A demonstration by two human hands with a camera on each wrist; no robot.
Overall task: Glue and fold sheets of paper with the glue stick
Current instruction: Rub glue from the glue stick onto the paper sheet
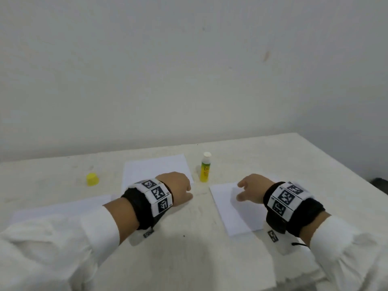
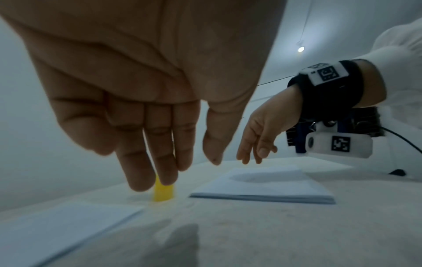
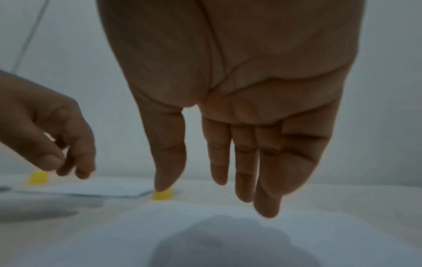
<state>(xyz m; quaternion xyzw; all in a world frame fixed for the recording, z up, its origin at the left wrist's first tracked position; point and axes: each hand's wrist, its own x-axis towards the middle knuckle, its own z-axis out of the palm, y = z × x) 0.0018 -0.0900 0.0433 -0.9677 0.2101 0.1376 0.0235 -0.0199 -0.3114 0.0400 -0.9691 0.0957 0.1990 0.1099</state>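
A yellow-green glue stick (image 1: 204, 168) stands upright with its white top bare, behind and between my hands. In the left wrist view my fingers partly hide the glue stick (image 2: 163, 193). Its yellow cap (image 1: 92, 179) lies apart at the left. My left hand (image 1: 189, 192) hovers over the front edge of the back sheet (image 1: 155, 169), fingers relaxed and holding nothing. My right hand (image 1: 241, 191) hangs open above the white sheet (image 1: 237, 213) on the right. In the wrist views both the left hand (image 2: 189, 169) and the right hand (image 3: 200, 189) point their fingers down, off the table.
A third white sheet (image 1: 58, 206) lies at the left under my forearm. The pale table (image 1: 189, 259) meets a white wall behind, and its right edge (image 1: 346, 166) runs diagonally. A dark object (image 1: 380, 183) sits past that edge.
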